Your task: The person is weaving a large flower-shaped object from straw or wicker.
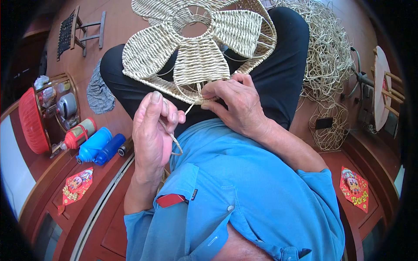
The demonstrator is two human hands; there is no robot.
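Wickerwork (pixel 201 63) of pale twisted cord lies across my lap, its broad woven petals spread around a round opening on the far side. My left hand (pixel 152 126) is half curled, holding a strand (pixel 175 142) between thumb and fingers; the strand stretches right to the piece's near rim, and its slack curls out beside my palm. My right hand (pixel 237 102) has its thumb and fingers drawn close together, pinching that near rim just below the nearest petal. Far right, beside my knee, sits a big tangled heap of cord (pixel 326 48), with a smaller coil (pixel 333 137) nearer me. To my left stand a grey cloth (pixel 100 93) and, nearer, a light blue flask (pixel 94 143) beside a dark blue bottle (pixel 109 149).
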